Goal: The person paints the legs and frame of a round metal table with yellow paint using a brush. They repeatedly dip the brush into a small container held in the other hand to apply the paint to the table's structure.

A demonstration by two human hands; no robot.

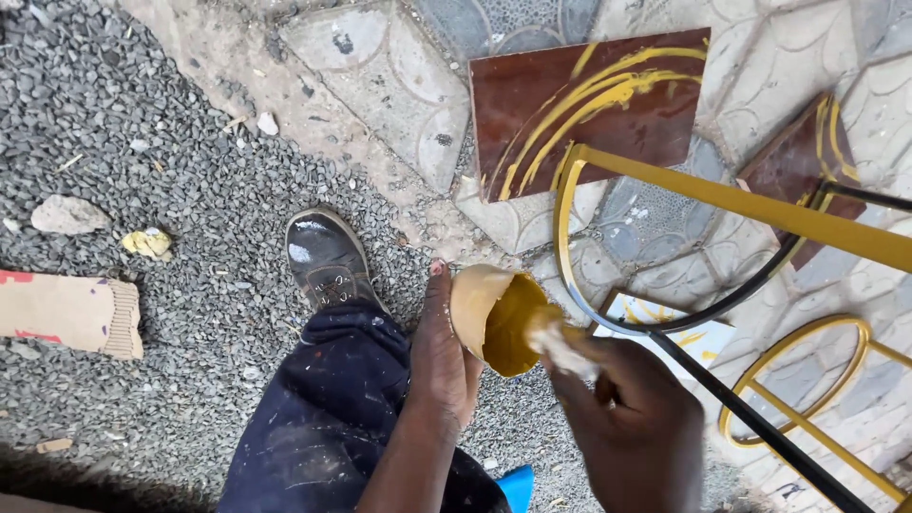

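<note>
Your left hand [445,356] grips a small round tan cup of yellow paint [496,318], fingers wrapped behind it, mouth tilted toward your right hand [632,418]. Right fingers are clenched on a pale, paint-smeared rag [559,344] dipped at the cup's rim. Just right of the cup: a yellow-painted metal frame [741,199] with a black unpainted bar [750,427]. Beyond the cup lies a dark red board streaked yellow [594,104]. Left of the cup: your black shoe [326,256] on grey gravel [142,190].
</note>
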